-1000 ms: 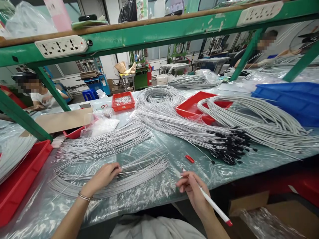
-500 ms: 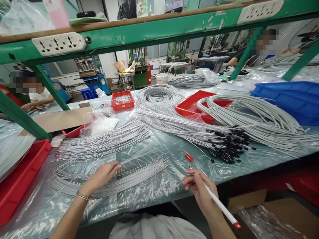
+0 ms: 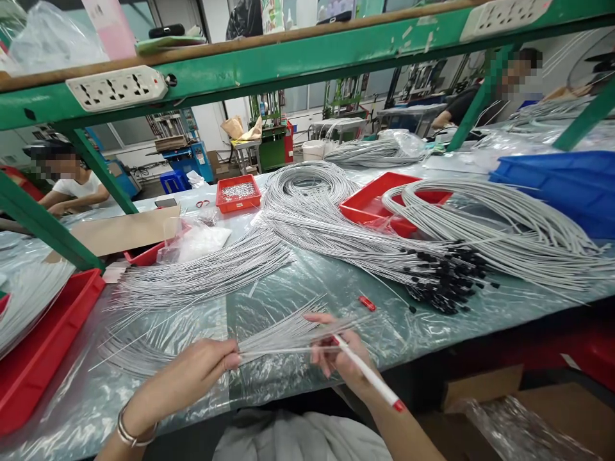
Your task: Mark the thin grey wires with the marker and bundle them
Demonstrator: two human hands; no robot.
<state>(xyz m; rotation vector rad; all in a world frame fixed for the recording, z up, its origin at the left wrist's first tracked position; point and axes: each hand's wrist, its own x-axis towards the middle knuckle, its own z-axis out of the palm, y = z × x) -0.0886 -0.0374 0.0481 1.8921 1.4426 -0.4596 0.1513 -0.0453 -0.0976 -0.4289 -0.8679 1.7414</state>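
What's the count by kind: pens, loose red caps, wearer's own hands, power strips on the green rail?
White pen: 1
Red cap: 1
Wearer's hands: 2 (left hand, right hand)
Power strips: 2
Total: 6

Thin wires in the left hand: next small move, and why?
Perhaps gather the thin wires with the right hand: the left hand pinches them, and they spread out at the right hand, which also holds the white pen.
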